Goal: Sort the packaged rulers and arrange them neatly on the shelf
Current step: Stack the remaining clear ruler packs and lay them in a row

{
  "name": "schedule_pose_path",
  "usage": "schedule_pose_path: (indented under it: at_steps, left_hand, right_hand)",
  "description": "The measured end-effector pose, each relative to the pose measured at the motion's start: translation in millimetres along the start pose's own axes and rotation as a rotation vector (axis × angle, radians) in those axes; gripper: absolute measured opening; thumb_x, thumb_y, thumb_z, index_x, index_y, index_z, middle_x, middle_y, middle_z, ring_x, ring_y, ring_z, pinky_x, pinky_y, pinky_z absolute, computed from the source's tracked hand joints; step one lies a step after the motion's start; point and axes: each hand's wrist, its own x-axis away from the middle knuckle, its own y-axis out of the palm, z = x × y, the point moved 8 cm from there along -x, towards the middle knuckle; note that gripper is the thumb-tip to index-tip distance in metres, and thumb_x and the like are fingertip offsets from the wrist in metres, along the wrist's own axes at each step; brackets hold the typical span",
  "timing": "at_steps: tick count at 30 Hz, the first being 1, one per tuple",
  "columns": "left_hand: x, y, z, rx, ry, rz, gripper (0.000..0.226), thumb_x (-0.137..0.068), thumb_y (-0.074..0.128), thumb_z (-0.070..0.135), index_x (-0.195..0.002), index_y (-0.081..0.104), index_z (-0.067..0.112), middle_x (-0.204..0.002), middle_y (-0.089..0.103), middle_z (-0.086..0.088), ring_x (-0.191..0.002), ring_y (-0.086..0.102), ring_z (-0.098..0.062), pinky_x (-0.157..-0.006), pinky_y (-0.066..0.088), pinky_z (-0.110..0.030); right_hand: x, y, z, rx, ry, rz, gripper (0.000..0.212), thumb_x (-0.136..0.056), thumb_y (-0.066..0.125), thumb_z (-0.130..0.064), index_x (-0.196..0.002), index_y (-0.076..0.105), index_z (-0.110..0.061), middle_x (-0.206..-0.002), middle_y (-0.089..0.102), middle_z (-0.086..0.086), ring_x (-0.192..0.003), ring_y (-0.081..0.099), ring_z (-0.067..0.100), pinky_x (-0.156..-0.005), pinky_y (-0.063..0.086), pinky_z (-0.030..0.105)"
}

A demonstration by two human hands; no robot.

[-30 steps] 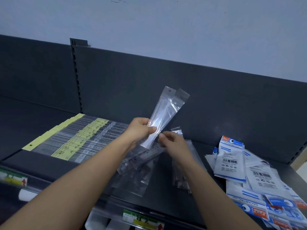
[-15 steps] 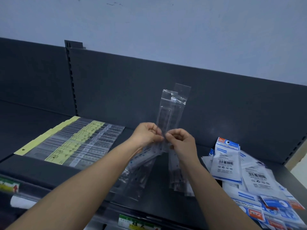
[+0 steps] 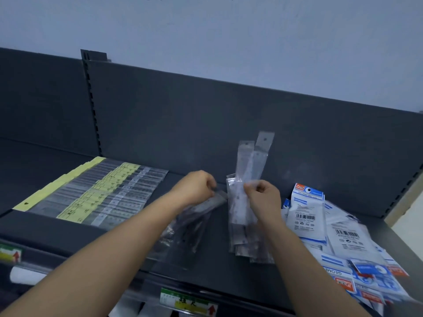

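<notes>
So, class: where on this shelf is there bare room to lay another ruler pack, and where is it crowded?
Free: the shelf strip between the ruler row and the left hand, and the far-left bay. Crowded: the loose clear packs the left hand grips, the upright packs in the right hand, and the geometry sets heaped at right.
</notes>
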Motion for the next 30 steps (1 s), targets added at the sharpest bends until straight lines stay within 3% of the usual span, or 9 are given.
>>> schedule_pose_path:
  at_steps: [4,6,9,12,16,22,24,26,30]
  left_hand:
    - [10,11,-39,-0.395,-0.206,-0.222,0.068,-0.061,0.081,0.052,-0.118,0.061,0.022,-0.117,0.057,-0.004,-0.114,0.055,-0.026,-0.094,0.048,-0.037]
    - [14,16,-44,-0.388,-0.248,-0.252,0.068,-0.056,0.084,0.053,-0.111,0.06,0.021,-0.114,0.057,-0.002,-0.112,0.056,-0.025,-0.094,0.048,-0.038]
    - [14,17,-48,-0.295,-0.268,-0.262,0.045,-0.059,0.085,0.047,-0.074,0.056,0.018,-0.076,0.06,0.001,-0.084,0.066,-0.024,-0.073,0.052,-0.034]
    - [16,17,-51,-0.053,-0.297,-0.244,0.038,-0.065,0.086,0.029,-0.069,0.052,0.011,-0.059,0.051,-0.002,-0.052,0.05,-0.019,-0.047,0.036,-0.023]
    - [17,4,-57,0.407,-0.317,-0.062,0.03,-0.073,0.082,0.011,-0.064,0.053,0.012,-0.046,0.046,0.003,-0.037,0.039,-0.01,-0.039,0.026,-0.016]
    - [18,-10,-29,0.867,-0.212,-0.023,0.022,-0.084,0.067,-0.004,-0.067,0.058,0.006,-0.036,0.051,0.006,-0.028,0.041,0.0,-0.034,0.031,-0.009]
    - [18,-11,-21,0.907,-0.172,-0.055,0.009,-0.082,0.069,-0.004,-0.075,0.065,0.001,-0.056,0.067,-0.006,-0.049,0.06,-0.008,-0.05,0.046,-0.013]
    - [17,-11,-20,0.935,-0.158,-0.061,0.008,-0.078,0.073,-0.001,-0.086,0.071,-0.001,-0.085,0.073,-0.018,-0.079,0.067,-0.026,-0.077,0.054,-0.032]
    - [17,-9,-22,0.97,-0.178,-0.082,0.006,-0.082,0.072,0.011,-0.079,0.074,0.007,-0.093,0.067,-0.023,-0.09,0.057,-0.033,-0.095,0.046,-0.049]
  right_hand:
    - [-1,-7,15,0.442,0.035,-0.084,0.017,-0.085,0.061,-0.019,-0.1,0.064,-0.012,-0.097,0.067,0.003,-0.093,0.063,0.025,-0.075,0.043,0.029]
    - [3,-5,20,0.616,0.03,-0.131,0.023,-0.086,0.057,-0.022,-0.105,0.065,-0.012,-0.104,0.067,0.005,-0.1,0.061,0.027,-0.074,0.039,0.028]
    - [7,-1,16,0.787,-0.039,-0.134,0.032,-0.085,0.059,-0.023,-0.114,0.062,-0.011,-0.114,0.063,0.011,-0.108,0.057,0.031,-0.079,0.04,0.03]
    - [9,-1,10,0.825,-0.082,-0.111,0.047,-0.085,0.062,-0.024,-0.129,0.054,-0.011,-0.126,0.052,0.015,-0.12,0.046,0.033,-0.093,0.04,0.034]
    - [15,8,-2,0.728,-0.181,-0.107,0.042,-0.085,0.064,-0.027,-0.126,0.061,-0.015,-0.117,0.058,0.01,-0.114,0.051,0.029,-0.093,0.043,0.036]
    - [35,42,-30,0.08,-0.075,-0.357,0.016,-0.091,0.065,-0.028,-0.098,0.068,-0.014,-0.091,0.07,-0.002,-0.086,0.065,0.014,-0.074,0.049,0.026]
    - [39,49,-36,-0.05,-0.029,-0.415,0.014,-0.091,0.066,-0.026,-0.09,0.063,-0.012,-0.075,0.068,-0.002,-0.07,0.063,0.013,-0.058,0.046,0.024]
    - [38,48,-41,-0.132,-0.014,-0.387,0.013,-0.09,0.067,-0.02,-0.083,0.062,-0.01,-0.062,0.062,-0.005,-0.057,0.057,0.01,-0.051,0.039,0.021]
    - [35,44,-45,-0.221,0.019,-0.348,0.015,-0.09,0.064,-0.007,-0.076,0.064,-0.013,-0.057,0.058,-0.005,-0.049,0.049,0.008,-0.047,0.035,0.02]
